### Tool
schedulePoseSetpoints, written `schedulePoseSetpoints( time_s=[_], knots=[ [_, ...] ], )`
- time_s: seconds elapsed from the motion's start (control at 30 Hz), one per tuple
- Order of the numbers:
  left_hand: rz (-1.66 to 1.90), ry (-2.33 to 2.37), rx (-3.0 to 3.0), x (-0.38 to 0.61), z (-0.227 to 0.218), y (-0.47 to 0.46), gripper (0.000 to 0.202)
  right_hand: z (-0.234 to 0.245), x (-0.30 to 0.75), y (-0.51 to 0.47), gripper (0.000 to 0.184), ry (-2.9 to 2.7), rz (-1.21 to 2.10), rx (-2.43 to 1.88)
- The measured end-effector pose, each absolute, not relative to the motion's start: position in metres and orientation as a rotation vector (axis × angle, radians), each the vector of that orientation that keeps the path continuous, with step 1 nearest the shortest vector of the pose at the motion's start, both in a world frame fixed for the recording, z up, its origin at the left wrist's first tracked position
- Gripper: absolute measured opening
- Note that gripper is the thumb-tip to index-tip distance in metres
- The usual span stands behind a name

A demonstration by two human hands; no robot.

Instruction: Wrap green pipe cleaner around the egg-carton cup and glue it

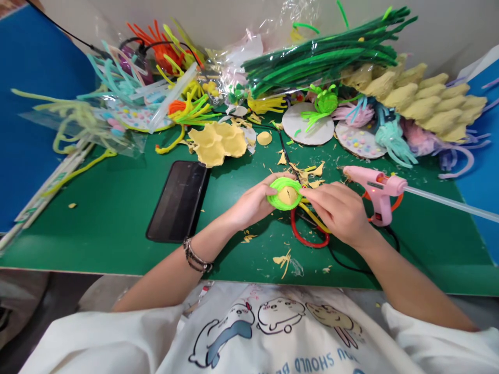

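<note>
A small egg-carton cup [287, 195] faces me with its pale yellow, cracked-looking middle showing. Bright green fuzzy pipe cleaner [279, 203] rings it in coils. My left hand [255, 200] grips the cup from the left, thumb on the green ring and fingers behind. At the ring's right edge, my right hand [339, 210] pinches the pipe cleaner between thumb and forefinger; its tip is mostly covered by the fingers. Beneath the hands lie scissors with a red handle loop [310, 244], partly hidden. A pink glue gun [376, 189] with a clear glue stick stands right of my right hand.
A black phone [177, 200] lies left of my left arm. Behind are a cut egg-carton piece [218, 143], a white disc [307, 123], bagged green pipe cleaners [319, 59] and stacked egg cartons [424, 98]. Yellow scraps [283, 259] litter the green table; a black cable runs under my right arm.
</note>
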State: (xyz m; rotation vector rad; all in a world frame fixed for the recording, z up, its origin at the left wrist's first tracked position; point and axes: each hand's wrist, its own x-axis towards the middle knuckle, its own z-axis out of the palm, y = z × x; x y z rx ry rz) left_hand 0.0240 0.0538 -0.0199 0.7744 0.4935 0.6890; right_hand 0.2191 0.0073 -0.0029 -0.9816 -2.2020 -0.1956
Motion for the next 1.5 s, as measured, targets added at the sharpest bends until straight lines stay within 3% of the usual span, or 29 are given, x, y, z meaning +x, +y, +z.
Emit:
schedulePoseSetpoints(
  time_s=[0.3, 0.6, 1.0, 1.5],
  knots=[
    [0.659, 0.484, 0.833, 0.0249, -0.0173, 0.0524, 0.041, -0.0018, 0.2168, 0.0071, 0.011, -2.097, -0.085, -1.069],
    [0.408, 0.543, 1.018, 0.0227, -0.0181, 0.0510, 0.075, -0.0031, 0.2201, 0.0086, 0.014, -2.146, -0.086, -1.039],
    [0.413, 0.524, 0.987, 0.0241, -0.0144, 0.0506, 0.048, 0.0034, 0.2196, 0.0091, 0.018, -2.213, -0.095, -0.900],
    [0.412, 0.527, 1.045, 0.0216, -0.0176, 0.0499, 0.046, 0.0000, 0.2174, 0.0080, 0.011, -2.252, -0.126, -0.870]
  ],
)
